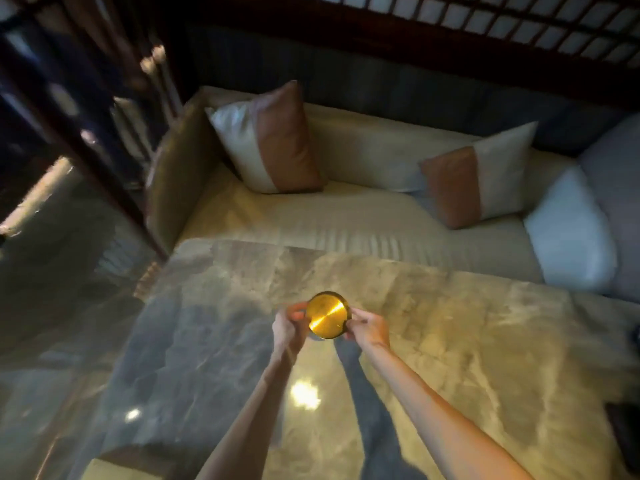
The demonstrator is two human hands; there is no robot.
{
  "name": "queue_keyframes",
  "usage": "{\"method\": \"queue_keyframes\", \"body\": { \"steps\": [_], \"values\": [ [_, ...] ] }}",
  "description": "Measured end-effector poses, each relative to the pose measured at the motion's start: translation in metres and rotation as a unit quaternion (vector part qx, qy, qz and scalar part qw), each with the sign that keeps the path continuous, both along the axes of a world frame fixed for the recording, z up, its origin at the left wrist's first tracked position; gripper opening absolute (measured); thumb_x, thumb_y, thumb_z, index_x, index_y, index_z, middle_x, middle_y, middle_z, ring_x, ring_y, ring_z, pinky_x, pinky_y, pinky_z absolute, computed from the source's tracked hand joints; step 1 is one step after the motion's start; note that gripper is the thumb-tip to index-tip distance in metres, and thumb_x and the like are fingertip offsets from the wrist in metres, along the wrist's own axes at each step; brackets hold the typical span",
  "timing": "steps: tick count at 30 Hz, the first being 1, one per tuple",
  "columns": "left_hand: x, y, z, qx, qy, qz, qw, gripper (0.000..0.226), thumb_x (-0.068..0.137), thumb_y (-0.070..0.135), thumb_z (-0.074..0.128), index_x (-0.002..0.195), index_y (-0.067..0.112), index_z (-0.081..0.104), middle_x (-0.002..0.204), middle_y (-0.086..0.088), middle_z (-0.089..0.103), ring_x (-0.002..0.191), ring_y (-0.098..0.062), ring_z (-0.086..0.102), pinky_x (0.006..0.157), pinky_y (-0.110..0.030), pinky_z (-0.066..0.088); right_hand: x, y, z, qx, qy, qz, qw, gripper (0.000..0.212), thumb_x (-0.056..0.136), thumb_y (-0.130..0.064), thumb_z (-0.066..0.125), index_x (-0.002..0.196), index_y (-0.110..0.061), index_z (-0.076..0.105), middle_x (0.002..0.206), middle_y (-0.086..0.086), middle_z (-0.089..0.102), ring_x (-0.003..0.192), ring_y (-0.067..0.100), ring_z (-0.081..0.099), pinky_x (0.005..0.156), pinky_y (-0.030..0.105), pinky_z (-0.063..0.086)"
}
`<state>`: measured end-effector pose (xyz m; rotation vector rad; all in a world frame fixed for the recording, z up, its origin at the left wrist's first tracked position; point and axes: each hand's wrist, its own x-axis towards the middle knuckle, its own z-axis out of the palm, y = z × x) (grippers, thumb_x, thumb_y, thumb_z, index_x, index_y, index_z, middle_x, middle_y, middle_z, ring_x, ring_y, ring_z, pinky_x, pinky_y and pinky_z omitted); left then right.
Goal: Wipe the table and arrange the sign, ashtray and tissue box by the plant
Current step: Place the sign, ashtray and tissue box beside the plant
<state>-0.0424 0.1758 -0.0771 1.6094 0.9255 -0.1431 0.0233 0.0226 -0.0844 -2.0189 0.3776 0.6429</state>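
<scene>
A round gold ashtray point(327, 315) with a dark rim hangs above the glossy marble table point(467, 341), near its middle. My left hand point(290, 327) grips its left edge and my right hand point(369, 327) pinches its right edge. Both arms reach forward from the bottom of the view. The frame is motion-blurred. No sign, tissue box or plant shows here.
A cream sofa point(311, 216) runs along the table's far edge, with two brown-and-cream cushions point(273, 140) point(481, 178) and a white cushion point(571, 230). A dark wooden post point(86, 140) stands at left. A dark object point(627, 434) lies at the table's right edge.
</scene>
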Motion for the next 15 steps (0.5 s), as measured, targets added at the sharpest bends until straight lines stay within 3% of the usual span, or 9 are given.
{"method": "queue_keyframes", "body": {
  "steps": [2, 3, 5, 7, 9, 11, 13, 15],
  "values": [
    [0.023, -0.056, -0.031, -0.018, -0.014, -0.029, 0.999, 0.037, 0.061, 0.032, 0.057, 0.095, 0.036, 0.072, 0.085, -0.012, 0.075, 0.086, -0.029, 0.072, 0.076, -0.038, 0.058, 0.011, -0.063, 0.009, 0.003, -0.025, -0.033, 0.999, 0.02, 0.077, -0.004, 0.063, 0.083, -0.015, 0.077, 0.064, 0.005, 0.066, 0.049, 0.01, 0.057, 0.06, 0.036, 0.056],
    [0.035, -0.087, -0.043, -0.033, -0.015, -0.054, 0.998, 0.037, 0.062, 0.032, 0.059, 0.097, 0.034, 0.071, 0.09, -0.015, 0.074, 0.088, -0.031, 0.071, 0.073, -0.038, 0.057, 0.014, -0.098, 0.013, -0.001, -0.037, -0.043, 0.998, 0.013, 0.074, -0.008, 0.062, 0.075, -0.013, 0.074, 0.058, 0.004, 0.063, 0.053, 0.013, 0.056, 0.06, 0.039, 0.053],
    [0.058, -0.157, -0.019, -0.055, -0.022, -0.105, 0.993, 0.034, 0.065, 0.019, 0.062, 0.098, 0.024, 0.07, 0.087, -0.016, 0.073, 0.081, -0.027, 0.073, 0.066, -0.037, 0.057, 0.022, -0.17, 0.028, -0.02, -0.047, -0.061, 0.997, 0.018, 0.072, -0.014, 0.06, 0.057, -0.006, 0.065, 0.052, 0.004, 0.054, 0.056, 0.011, 0.048, 0.056, 0.032, 0.042],
    [0.079, -0.23, 0.012, -0.049, -0.035, -0.135, 0.989, 0.03, 0.07, 0.006, 0.06, 0.093, 0.022, 0.073, 0.071, -0.012, 0.068, 0.069, -0.024, 0.065, 0.06, -0.035, 0.049, 0.033, -0.244, 0.036, -0.023, -0.051, -0.089, 0.994, 0.025, 0.074, -0.015, 0.06, 0.049, -0.011, 0.062, 0.051, 0.004, 0.052, 0.055, 0.01, 0.044, 0.056, 0.03, 0.036],
    [0.103, -0.301, 0.022, -0.031, -0.05, -0.165, 0.985, 0.02, 0.069, 0.013, 0.056, 0.077, 0.021, 0.072, 0.059, -0.006, 0.06, 0.062, -0.017, 0.053, 0.057, -0.03, 0.041, 0.046, -0.316, 0.038, -0.002, -0.057, -0.127, 0.99, 0.029, 0.078, -0.015, 0.064, 0.05, -0.017, 0.066, 0.051, 0.001, 0.057, 0.057, 0.01, 0.05, 0.058, 0.032, 0.043],
    [0.131, -0.369, 0.025, -0.017, -0.071, -0.171, 0.983, 0.031, 0.062, 0.022, 0.052, 0.083, 0.012, 0.073, 0.064, -0.012, 0.066, 0.059, -0.011, 0.055, 0.055, -0.028, 0.042, 0.062, -0.381, 0.042, 0.05, -0.057, -0.184, 0.98, 0.025, 0.082, -0.013, 0.068, 0.058, -0.017, 0.071, 0.059, 0.001, 0.061, 0.063, 0.01, 0.056, 0.059, 0.027, 0.052],
    [0.16, -0.43, 0.022, -0.01, -0.079, -0.181, 0.98, 0.047, 0.06, 0.024, 0.05, 0.096, 0.003, 0.073, 0.067, -0.01, 0.068, 0.053, -0.004, 0.055, 0.049, -0.018, 0.042, 0.079, -0.436, 0.044, 0.108, -0.063, -0.233, 0.964, 0.014, 0.085, -0.007, 0.066, 0.073, -0.002, 0.072, 0.071, 0.007, 0.058, 0.066, 0.01, 0.055, 0.058, 0.019, 0.054],
    [0.185, -0.492, 0.031, 0.009, -0.086, -0.215, 0.973, 0.047, 0.061, 0.023, 0.048, 0.096, 0.004, 0.072, 0.063, -0.009, 0.067, 0.054, -0.007, 0.053, 0.045, -0.011, 0.036, 0.095, -0.488, 0.046, 0.139, -0.078, -0.283, 0.946, 0.015, 0.086, 0.002, 0.059, 0.086, 0.017, 0.063, 0.076, 0.01, 0.055, 0.07, 0.012, 0.059, 0.063, 0.024, 0.057]
  ]
}}
